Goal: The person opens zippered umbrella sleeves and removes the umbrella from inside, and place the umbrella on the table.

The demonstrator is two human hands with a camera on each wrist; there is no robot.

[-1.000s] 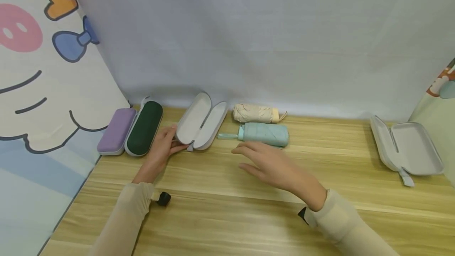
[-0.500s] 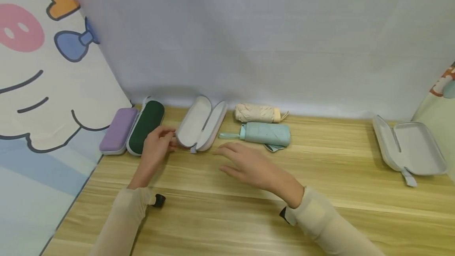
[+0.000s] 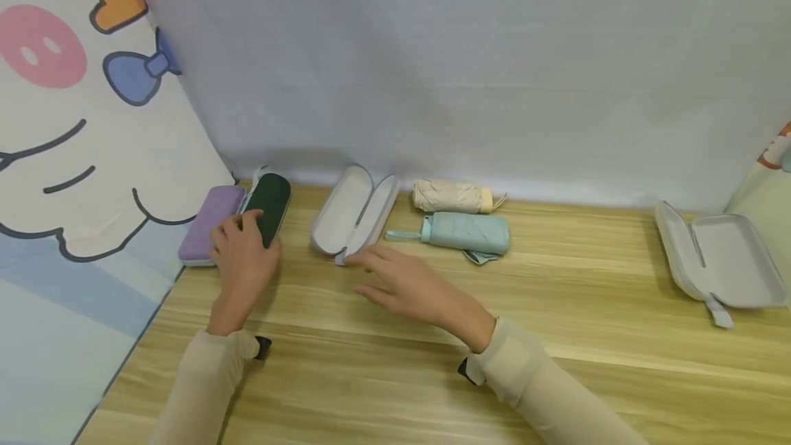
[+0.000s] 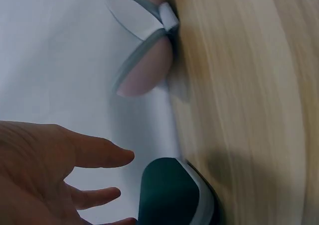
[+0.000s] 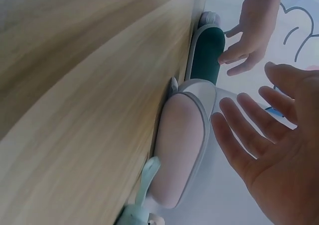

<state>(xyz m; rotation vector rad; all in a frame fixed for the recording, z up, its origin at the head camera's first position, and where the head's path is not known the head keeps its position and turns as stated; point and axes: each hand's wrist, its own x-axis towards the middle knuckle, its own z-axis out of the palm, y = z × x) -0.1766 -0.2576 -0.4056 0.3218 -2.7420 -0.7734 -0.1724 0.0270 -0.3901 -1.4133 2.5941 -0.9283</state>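
Slid the right hand (image 3: pixel 414 287) leftward over a wood-grain table (image 3: pixel 371 383), from in front of a folded mint umbrella (image 3: pixel 469 232) to the near tab (image 3: pixel 340 258) of an open pale case (image 3: pixel 340 218), with fingers parted around nothing. Could not tell touching from hovering at that tab. Moved the left hand (image 3: pixel 243 259) off the left edge of the same pale case and over to a dark green case (image 3: pixel 273 199); turned the work, judging by that shift, from the pale case to the green one. Held the left thumb and fingers spread, pinching nothing. Found the green case closed, lying under and just beyond the left fingers, with its far end showing past them; could not be sure of contact. Saw a purple case (image 3: pixel 209 226) close along its left side, partly covered by the left hand. Noted an open grey case (image 3: pixel 738 263) well apart on the right, then a folded cream umbrella (image 3: pixel 448 196) just behind the mint one. Ended at a pale cloth backdrop (image 3: pixel 463 53) along the table's far edge.
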